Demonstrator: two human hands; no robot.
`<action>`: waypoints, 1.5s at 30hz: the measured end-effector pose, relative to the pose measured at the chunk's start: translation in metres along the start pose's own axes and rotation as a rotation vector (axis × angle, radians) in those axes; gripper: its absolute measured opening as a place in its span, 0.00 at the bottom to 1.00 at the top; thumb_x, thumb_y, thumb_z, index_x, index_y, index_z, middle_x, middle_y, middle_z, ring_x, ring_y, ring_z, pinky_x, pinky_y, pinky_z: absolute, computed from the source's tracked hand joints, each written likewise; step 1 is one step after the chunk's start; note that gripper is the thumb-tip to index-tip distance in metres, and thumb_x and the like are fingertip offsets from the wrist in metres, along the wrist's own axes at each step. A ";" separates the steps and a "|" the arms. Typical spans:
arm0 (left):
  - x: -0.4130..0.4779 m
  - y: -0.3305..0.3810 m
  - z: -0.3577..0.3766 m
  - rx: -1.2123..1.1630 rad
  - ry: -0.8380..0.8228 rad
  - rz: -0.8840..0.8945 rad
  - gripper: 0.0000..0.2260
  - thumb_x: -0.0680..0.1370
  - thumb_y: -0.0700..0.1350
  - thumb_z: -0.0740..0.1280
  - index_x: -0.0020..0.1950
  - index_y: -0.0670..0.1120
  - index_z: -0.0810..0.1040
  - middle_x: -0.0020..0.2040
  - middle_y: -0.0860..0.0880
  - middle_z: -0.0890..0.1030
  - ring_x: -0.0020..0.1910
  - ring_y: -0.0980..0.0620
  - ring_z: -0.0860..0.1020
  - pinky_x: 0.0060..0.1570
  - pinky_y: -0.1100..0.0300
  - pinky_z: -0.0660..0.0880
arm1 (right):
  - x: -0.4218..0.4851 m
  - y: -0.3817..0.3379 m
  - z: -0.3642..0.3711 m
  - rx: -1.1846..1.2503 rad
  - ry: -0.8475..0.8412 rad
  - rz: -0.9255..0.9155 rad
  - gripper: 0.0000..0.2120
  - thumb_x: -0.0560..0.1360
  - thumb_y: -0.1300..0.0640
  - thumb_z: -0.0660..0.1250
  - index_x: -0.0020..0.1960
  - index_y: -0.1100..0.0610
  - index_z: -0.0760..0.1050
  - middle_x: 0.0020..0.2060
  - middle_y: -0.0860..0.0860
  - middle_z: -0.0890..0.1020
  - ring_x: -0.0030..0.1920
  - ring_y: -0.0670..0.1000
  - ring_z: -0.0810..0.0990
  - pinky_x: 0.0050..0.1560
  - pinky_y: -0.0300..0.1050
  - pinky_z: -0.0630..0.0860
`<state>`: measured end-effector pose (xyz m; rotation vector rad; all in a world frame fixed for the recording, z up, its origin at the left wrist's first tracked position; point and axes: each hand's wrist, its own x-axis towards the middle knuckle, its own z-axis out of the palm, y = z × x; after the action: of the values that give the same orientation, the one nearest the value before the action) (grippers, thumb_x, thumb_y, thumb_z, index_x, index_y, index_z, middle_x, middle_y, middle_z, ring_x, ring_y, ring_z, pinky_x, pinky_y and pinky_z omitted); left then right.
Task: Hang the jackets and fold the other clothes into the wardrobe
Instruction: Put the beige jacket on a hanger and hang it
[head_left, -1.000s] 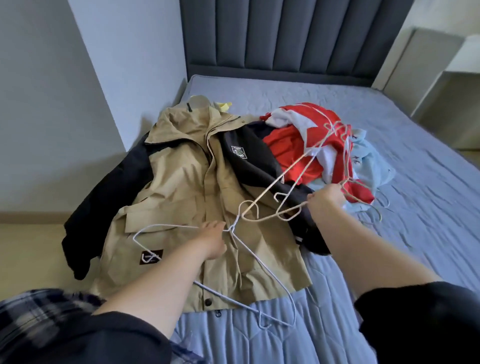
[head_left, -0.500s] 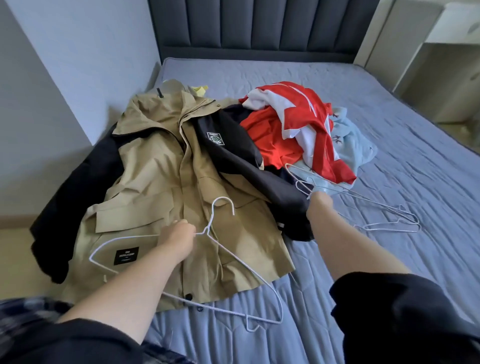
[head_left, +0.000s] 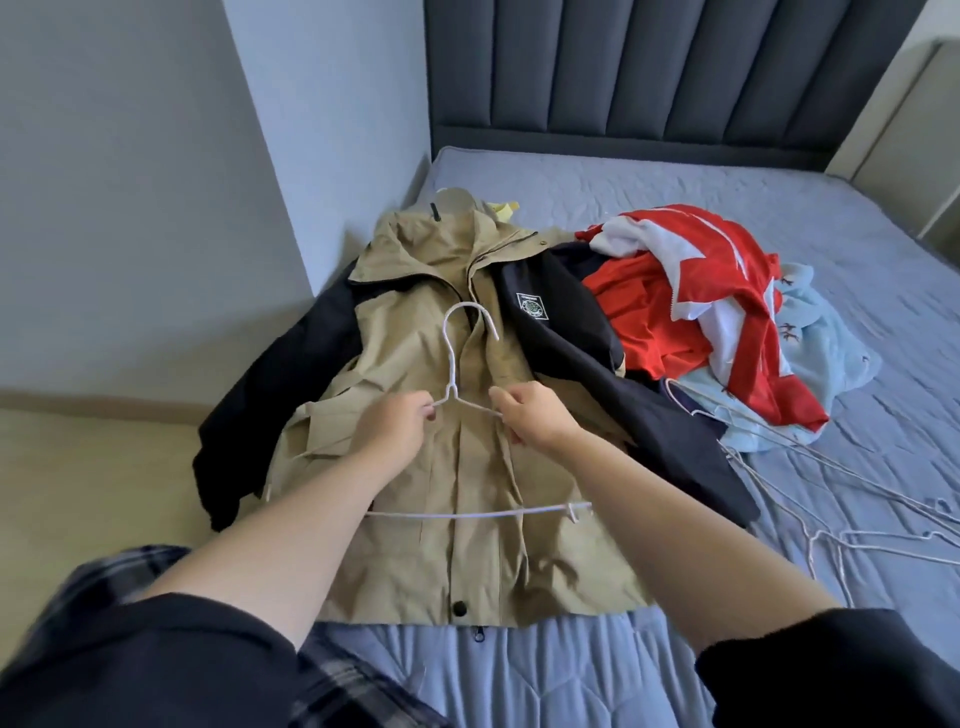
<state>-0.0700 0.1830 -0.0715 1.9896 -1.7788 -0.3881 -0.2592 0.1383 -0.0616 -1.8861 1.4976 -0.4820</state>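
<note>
I have both hands on one white wire hanger (head_left: 470, 395), held over the tan and black jacket (head_left: 447, 467) that lies spread flat, front up, on the bed (head_left: 649, 208). My left hand (head_left: 397, 434) pinches the left shoulder of the hanger just below its neck, and my right hand (head_left: 537, 415) pinches the right shoulder, so neither is free. The hook points away from me toward the collar.

The jacket looks closed down the front (I can see a snap near the hem), so I judge the hanger would have to go in through the neck, and a wire arm could snag on the lining or the collar and drag the jacket out of shape. The thin wire might also twist in such a light pinch. To my right, spare hangers (head_left: 857, 530) lie loose on the bed beside the red and white garment (head_left: 691, 291) and the pale blue one (head_left: 826, 353); a sleeve swept across could hook them.
</note>
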 end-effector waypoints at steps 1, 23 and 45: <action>0.003 -0.002 -0.008 -0.016 0.017 -0.023 0.10 0.80 0.41 0.60 0.44 0.44 0.80 0.39 0.46 0.77 0.43 0.42 0.75 0.39 0.55 0.67 | 0.004 -0.009 0.000 -0.056 0.011 -0.041 0.21 0.77 0.47 0.60 0.31 0.59 0.71 0.27 0.51 0.76 0.32 0.52 0.75 0.36 0.46 0.70; 0.149 -0.061 -0.093 -0.546 -0.177 -0.371 0.14 0.82 0.49 0.57 0.47 0.44 0.78 0.34 0.46 0.80 0.30 0.51 0.79 0.33 0.61 0.75 | 0.195 -0.033 -0.068 -0.598 0.468 -0.011 0.14 0.81 0.57 0.55 0.54 0.62 0.78 0.51 0.61 0.80 0.54 0.63 0.77 0.49 0.51 0.73; 0.286 -0.081 -0.009 -1.677 0.052 -0.660 0.18 0.83 0.39 0.58 0.73 0.41 0.66 0.73 0.44 0.65 0.73 0.47 0.64 0.69 0.55 0.63 | 0.252 0.085 -0.013 -0.372 0.168 0.312 0.12 0.76 0.49 0.66 0.52 0.58 0.77 0.55 0.58 0.77 0.58 0.59 0.74 0.56 0.54 0.74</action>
<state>0.0420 -0.0926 -0.0809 1.0813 -0.1942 -1.3786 -0.2596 -0.1152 -0.1421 -1.8651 2.0676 -0.2308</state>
